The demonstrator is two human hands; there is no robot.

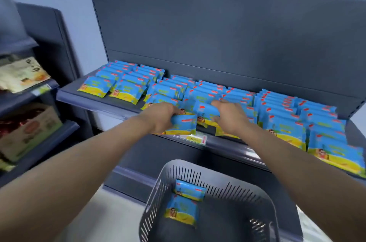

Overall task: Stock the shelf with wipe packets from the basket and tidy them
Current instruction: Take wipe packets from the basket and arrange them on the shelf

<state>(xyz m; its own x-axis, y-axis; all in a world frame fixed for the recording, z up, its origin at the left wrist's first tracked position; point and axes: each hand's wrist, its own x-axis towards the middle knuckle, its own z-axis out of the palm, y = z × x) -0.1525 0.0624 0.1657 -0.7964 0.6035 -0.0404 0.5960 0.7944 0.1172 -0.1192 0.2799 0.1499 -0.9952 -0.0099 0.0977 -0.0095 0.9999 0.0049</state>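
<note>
Seen from the head camera, the shelf point(111, 101) runs from 9 to 3 o'clock and is filled with rows of blue and yellow wipe packets point(281, 115). Near the centre, the left hand point(161, 117) curls its fingers, pressed together, round a front-row packet point(185, 123). Just at its 3 o'clock, the right hand point(230, 118) pinches a neighbouring packet point(205, 112) between curled fingers and thumb. At 6 o'clock the basket point(239, 188) holds two spare packets point(183, 212).

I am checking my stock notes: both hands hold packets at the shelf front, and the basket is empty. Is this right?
Not empty: the head view shows two wipe packets in the basket. The rest stands.
</note>
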